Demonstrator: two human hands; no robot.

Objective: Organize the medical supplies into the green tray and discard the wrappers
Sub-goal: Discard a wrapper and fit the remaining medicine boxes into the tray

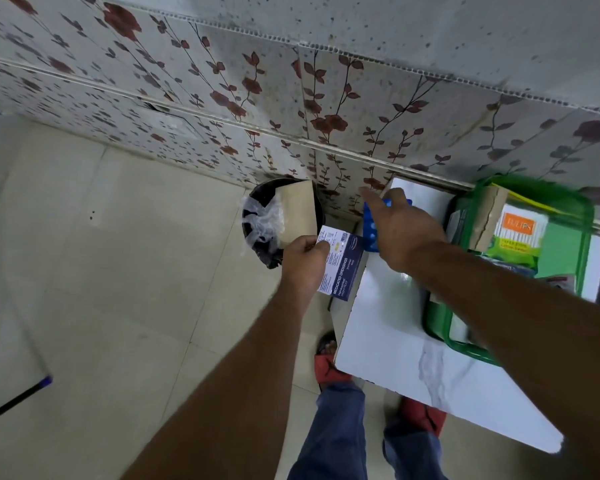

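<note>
1. Furthest left, on the floor just beyond the left hand's grip, stands a black bin (257, 216). It already holds crumpled clear plastic (262, 221) and a flat piece of brown card (300, 211) leaning inside it.
2. The left hand (303, 261) is closed on a small box of dressings (342, 266), white and dark blue, pinched by its left edge between thumb and fingers. The box hangs off the edge of the bench (413, 351), between the bin and the bench top.
3. The box looks light and stiff, but thin card dents easily, so an edge pinch like this one is probably enough; a flat hold across both broad faces would be steadier.
4. Just right of that grip, the right hand (402, 230) reaches forward with its fingers spread over a blue blister strip (373, 223). Whether it has hold of the strip cannot be told.
5. The strip is likely thin, slick and bendy; taking it by its long edges should keep it from slipping.
6. Well right of both grips sits the green tray (568, 258) on the bench, holding a pack of cotton buds (516, 233) and a brown carton (485, 216).
</note>
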